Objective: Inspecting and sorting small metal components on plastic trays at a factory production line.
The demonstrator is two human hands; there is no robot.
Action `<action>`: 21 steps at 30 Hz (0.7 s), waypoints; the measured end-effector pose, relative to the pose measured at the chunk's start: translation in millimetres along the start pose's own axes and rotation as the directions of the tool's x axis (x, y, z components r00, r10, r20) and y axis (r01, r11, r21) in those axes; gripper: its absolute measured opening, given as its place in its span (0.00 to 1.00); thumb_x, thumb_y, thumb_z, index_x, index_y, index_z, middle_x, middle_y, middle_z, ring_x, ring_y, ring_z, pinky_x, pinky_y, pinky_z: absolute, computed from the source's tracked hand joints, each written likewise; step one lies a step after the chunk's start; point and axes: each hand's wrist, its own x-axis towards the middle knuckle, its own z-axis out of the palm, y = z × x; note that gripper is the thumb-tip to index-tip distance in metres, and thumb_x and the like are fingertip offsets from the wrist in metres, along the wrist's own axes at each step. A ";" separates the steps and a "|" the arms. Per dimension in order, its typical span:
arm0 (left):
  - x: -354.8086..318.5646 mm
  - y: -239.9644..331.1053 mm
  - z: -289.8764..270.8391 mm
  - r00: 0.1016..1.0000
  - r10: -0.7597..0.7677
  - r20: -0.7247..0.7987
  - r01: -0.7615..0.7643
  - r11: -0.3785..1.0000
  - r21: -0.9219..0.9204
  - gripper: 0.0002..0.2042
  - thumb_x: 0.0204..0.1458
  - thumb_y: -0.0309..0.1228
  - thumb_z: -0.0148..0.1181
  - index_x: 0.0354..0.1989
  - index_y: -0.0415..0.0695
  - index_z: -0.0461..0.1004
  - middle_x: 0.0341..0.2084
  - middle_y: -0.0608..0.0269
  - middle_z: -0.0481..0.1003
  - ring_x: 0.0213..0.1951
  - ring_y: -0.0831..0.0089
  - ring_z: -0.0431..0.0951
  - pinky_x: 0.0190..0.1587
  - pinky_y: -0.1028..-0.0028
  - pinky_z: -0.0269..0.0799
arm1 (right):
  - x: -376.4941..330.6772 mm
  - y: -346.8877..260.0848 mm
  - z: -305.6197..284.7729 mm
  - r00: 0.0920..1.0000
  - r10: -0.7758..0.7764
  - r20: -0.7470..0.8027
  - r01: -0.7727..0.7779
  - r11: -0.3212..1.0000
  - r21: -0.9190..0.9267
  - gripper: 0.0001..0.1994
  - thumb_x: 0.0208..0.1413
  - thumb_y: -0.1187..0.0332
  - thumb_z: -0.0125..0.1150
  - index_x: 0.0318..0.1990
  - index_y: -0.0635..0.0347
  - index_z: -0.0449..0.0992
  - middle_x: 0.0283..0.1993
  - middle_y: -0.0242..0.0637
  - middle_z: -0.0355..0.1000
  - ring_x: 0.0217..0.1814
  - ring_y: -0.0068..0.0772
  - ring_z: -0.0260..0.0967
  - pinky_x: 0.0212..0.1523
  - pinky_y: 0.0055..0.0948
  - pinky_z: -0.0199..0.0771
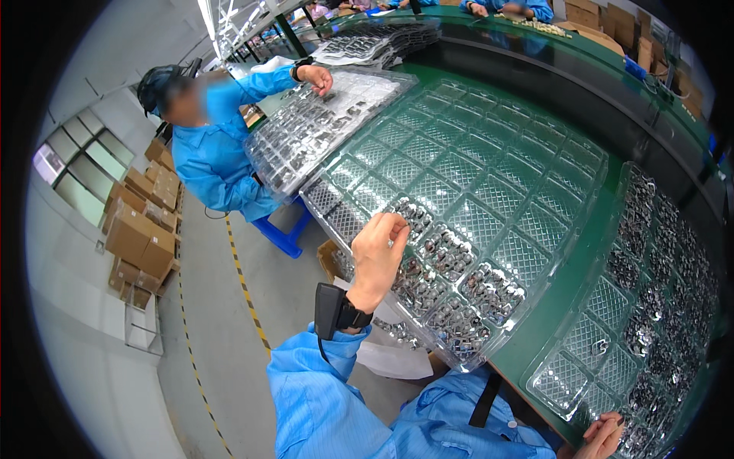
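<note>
My left hand [376,258] is over the large clear plastic tray [535,300], its fingers closed in a pinch; whatever they hold, if anything, is hidden. Under and beside it, several compartments contain small shiny metal parts [449,252], while most of the others show only a bare textured bottom. At the lower right, my right hand [602,437] has its fingertips drawn together by a second clear tray [562,382]. Dark and silvery small metal parts [646,336] fill many of that tray's compartments. What the right fingers grip is too small to tell.
Across to the left, a co-worker in blue [222,145] reaches over another tray of parts [306,130]. Stacked trays [375,44] stand at the far end of the green table [527,356]. A dark conveyor [596,96] runs behind. Cardboard boxes [141,237] line the left wall.
</note>
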 end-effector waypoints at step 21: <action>-0.7 142.6 46.7 0.898 0.376 0.229 -0.347 0.924 -0.159 0.06 0.38 0.22 0.61 0.22 0.42 0.69 0.19 0.63 0.69 0.23 0.66 0.70 0.26 0.70 0.65 | -4.4 -1.7 -12.4 0.989 -0.073 0.128 0.051 0.985 0.164 0.08 0.55 0.75 0.45 0.29 0.69 0.70 0.13 0.34 0.64 0.14 0.18 0.60 0.15 0.17 0.57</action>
